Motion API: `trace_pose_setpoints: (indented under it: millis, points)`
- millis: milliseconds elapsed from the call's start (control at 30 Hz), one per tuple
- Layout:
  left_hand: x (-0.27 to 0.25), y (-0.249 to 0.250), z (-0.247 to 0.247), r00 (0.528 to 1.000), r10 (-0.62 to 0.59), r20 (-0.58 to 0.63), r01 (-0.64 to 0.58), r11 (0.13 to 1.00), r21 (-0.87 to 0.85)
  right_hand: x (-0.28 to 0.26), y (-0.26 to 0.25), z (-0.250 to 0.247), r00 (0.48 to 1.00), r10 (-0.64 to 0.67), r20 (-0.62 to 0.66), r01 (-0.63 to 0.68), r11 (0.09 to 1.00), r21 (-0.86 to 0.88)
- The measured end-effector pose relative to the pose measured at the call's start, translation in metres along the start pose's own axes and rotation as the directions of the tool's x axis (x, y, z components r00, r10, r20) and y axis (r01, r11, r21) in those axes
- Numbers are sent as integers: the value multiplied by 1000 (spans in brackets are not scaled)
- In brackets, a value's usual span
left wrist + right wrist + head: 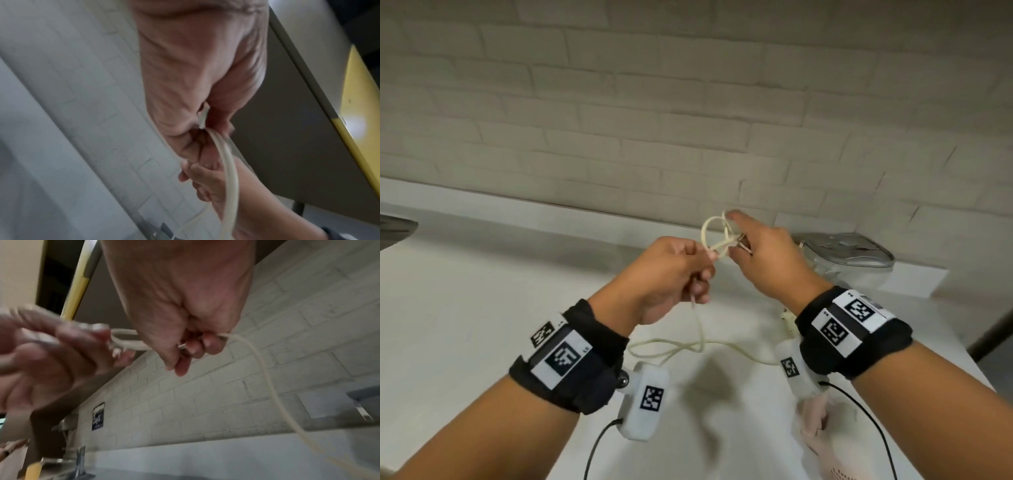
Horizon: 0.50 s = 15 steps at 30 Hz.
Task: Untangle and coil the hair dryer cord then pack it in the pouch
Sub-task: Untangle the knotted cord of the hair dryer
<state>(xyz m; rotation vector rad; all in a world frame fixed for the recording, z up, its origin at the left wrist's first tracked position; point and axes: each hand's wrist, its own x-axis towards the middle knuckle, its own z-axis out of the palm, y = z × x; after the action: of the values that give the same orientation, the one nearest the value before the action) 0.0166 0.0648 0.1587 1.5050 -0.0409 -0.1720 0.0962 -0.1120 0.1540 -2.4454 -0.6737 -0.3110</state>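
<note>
Still untangling: both hands work a knot in the cord [714,236].
Left hand [664,277] pinches cord below the knot; right hand [767,260] pinches a loop, forefinger outstretched; coiling and the pouch [846,255], right of the knot, remain.

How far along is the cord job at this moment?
Early. Nothing looks finished: the cord is knotted in loops held above the counter. In hand: the left hand grips it while the right hand picks at the loops. Left: coiling, then packing; the pouch lies by the wall.
</note>
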Motion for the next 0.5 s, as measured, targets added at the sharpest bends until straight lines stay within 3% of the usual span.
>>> trace_pose_setpoints:
  millis: [100, 233, 433, 500]
  points:
    - [2, 2, -23, 993, 0, -120, -4, 999, -33, -5, 13, -12, 999, 29, 31, -31, 997, 70]
    - [2, 7, -63, 963, -13, -270, -32, 986, -162, -15, 40, -22, 984, 158, -79, -140, 972, 190]
    - [2, 4, -85, 909, 85, -408, -131, 987, -88, -19, 46, -20, 957, 269, -111, -218, 915, 341]
    - [2, 5, -86, 902, 116, -417, -142, 989, -32, -19, 46, -21, 959, 274, -70, -231, 901, 367]
